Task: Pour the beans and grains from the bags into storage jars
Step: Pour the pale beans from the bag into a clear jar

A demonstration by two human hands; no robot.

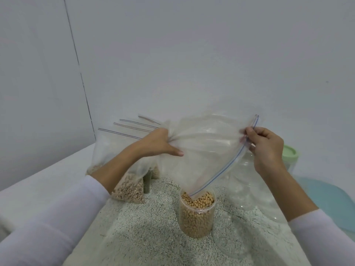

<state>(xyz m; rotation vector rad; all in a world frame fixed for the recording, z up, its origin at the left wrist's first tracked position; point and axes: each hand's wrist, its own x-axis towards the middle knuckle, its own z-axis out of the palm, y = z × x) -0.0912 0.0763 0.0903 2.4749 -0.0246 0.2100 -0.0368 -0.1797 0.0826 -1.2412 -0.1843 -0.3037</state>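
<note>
Jar (196, 214) full of beans | left hand (159, 143), right hand (265, 148) both pinching seemingly empty bag (207, 148) above

Bag (203, 150) thin cloudy plastic; jar (196, 217) clear glossy plastic; counter (146, 227) speckled, matt.

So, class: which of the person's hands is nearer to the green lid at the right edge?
Right. The right hand, pinching the zip bag at its seal, sits just left of the green lid. The left hand grips the bag's far-left end, well away.
</note>
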